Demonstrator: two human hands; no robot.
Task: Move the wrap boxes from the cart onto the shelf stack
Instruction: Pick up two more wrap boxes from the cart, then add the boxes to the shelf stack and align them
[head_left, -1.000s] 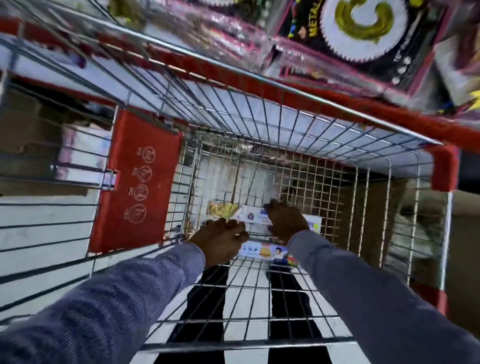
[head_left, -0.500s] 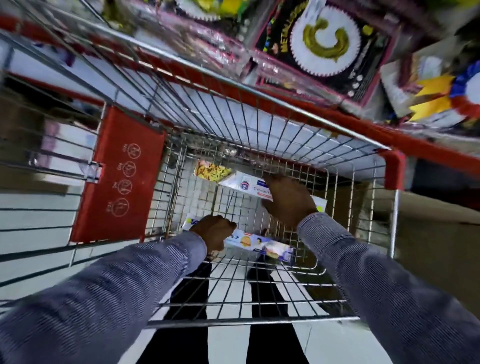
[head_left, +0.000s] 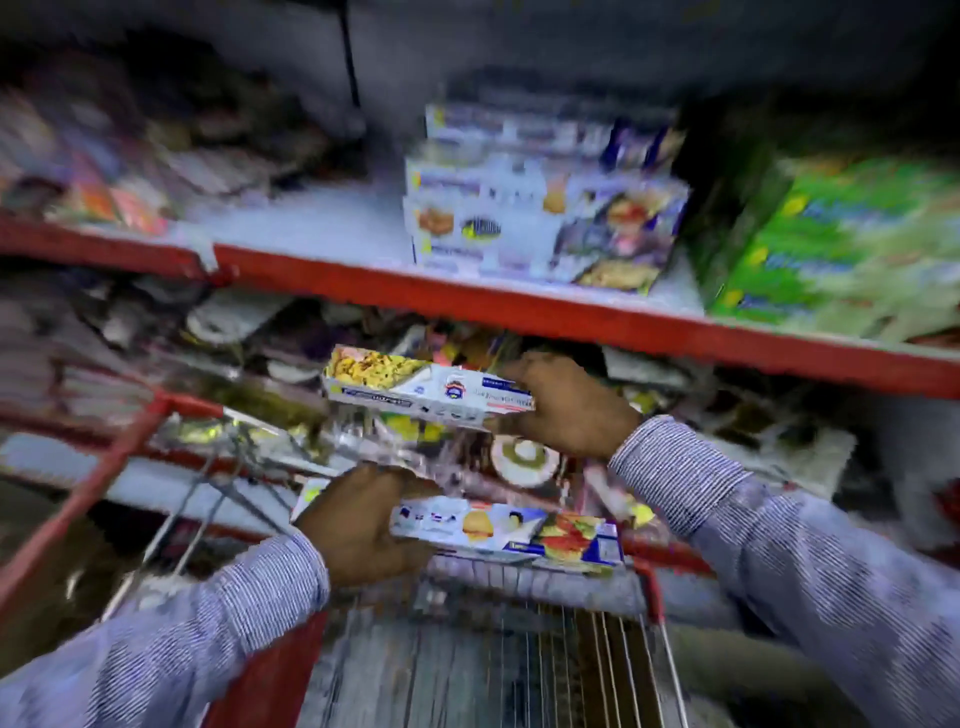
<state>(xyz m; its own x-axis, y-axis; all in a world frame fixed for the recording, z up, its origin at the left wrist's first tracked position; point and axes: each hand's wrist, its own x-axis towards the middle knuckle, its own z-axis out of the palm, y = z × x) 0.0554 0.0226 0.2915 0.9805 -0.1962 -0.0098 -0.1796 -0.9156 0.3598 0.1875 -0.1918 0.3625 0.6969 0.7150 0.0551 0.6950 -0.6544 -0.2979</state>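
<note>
- Above the wire cart: right hand clasping one wrap box, left hand clasping another
- Far on the red-edged shelf: blurred stack of wrap boxes, green packs at right

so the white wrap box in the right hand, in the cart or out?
Out. The right hand holds the long white wrap box in the air above the red-rimmed wire cart, below the red shelf edge.

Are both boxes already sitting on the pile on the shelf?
No, the right hand holds one wrap box and the left hand another, below the shelf stack.
</note>
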